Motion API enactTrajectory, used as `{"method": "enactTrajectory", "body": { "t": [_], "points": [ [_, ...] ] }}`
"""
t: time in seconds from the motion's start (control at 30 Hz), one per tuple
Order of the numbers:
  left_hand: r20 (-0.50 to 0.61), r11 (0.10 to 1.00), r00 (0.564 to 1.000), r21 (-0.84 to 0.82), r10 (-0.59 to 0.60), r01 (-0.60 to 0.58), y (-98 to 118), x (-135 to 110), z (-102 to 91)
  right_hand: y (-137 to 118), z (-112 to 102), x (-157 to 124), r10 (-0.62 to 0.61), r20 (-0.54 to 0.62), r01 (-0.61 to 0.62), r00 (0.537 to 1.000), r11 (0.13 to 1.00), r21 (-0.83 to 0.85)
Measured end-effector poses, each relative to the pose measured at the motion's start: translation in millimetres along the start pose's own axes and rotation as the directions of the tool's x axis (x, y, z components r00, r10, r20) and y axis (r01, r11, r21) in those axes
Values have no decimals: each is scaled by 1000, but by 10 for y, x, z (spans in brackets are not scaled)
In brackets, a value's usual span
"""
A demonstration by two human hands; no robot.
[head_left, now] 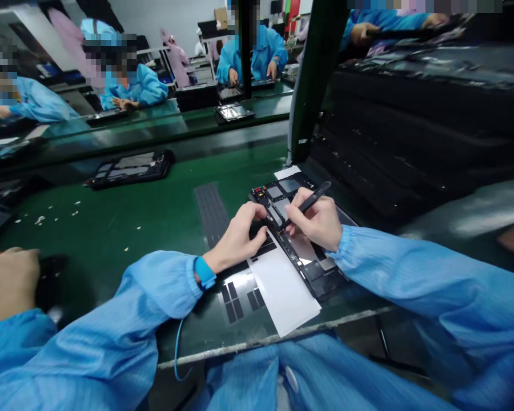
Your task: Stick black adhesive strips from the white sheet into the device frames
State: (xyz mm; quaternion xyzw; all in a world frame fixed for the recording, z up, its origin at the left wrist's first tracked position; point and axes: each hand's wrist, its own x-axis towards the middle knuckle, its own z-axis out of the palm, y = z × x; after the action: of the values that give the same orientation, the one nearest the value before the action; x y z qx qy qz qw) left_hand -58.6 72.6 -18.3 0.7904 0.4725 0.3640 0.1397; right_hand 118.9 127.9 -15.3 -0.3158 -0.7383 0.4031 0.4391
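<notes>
An opened black tablet chassis point(293, 200) lies on the green bench, with grey panels and a circuit board showing. My left hand point(237, 240), with a blue wrist strap point(204, 273) on it, rests its curled fingertips on the chassis edge. My right hand point(314, 220) is shut on a black stylus-like tool point(313, 196), whose tip is hidden by my fingers above the chassis. A white sheet point(282, 291) lies under the chassis's near end.
A second opened device point(131, 169) lies farther along the green bench point(111, 245), among small white scraps point(40, 220). A dark ribbed mat point(212, 214) lies near my left hand. Another person's hand point(8, 279) is at far left. Co-workers point(132, 88) sit across the bench. A black panel point(411, 131) rises at right.
</notes>
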Motion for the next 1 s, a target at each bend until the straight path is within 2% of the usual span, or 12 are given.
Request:
{"method": "enactTrajectory", "body": {
  "t": [0.07, 0.4, 0.47, 0.57, 0.63, 0.73, 0.8, 0.87, 0.93, 1.0],
  "points": [
    [-47, 999, 999, -32, 27, -29, -33, -58, 73, 11, 28, -27, -31, 37, 31, 999, 999, -19],
    [22, 993, 999, -109, 43, -40, -23, -67, 85, 2, 36, -31, -36, 95, 44, 995, 996, -83],
    [34, 993, 998, -107, 53, -49, -16, -73, 83, -7, 35, -24, -94, 96, 108, 991, 982, -154],
    [74, 995, 996, -86, 53, -47, -14, -75, 68, -35, 36, -22, -240, 129, 267, 962, 926, -268],
    [107, 998, 993, -56, 45, -39, -18, -65, 52, -42, 43, -28, -309, 170, 346, 936, 893, -287],
    [148, 999, 988, 5, 41, -42, -3, -47, 39, -15, 51, -43, -346, 198, 391, 917, 878, -276],
    [212, 993, 975, 79, 69, -87, 50, -45, 46, 4, 34, -53, -345, 150, 373, 927, 893, -251],
    [317, 964, 942, 194, 112, -180, 138, -45, 51, -15, -8, -62, -339, 6, 332, 941, 920, -207],
    [418, 924, 901, 285, 118, -253, 224, -20, 19, -100, -58, -66, -320, -159, 298, 934, 943, -146],
    [489, 934, 868, 266, 82, -238, 253, 50, -92, -247, -82, -65, -287, -218, 270, 933, 957, -106]
  ]
}}
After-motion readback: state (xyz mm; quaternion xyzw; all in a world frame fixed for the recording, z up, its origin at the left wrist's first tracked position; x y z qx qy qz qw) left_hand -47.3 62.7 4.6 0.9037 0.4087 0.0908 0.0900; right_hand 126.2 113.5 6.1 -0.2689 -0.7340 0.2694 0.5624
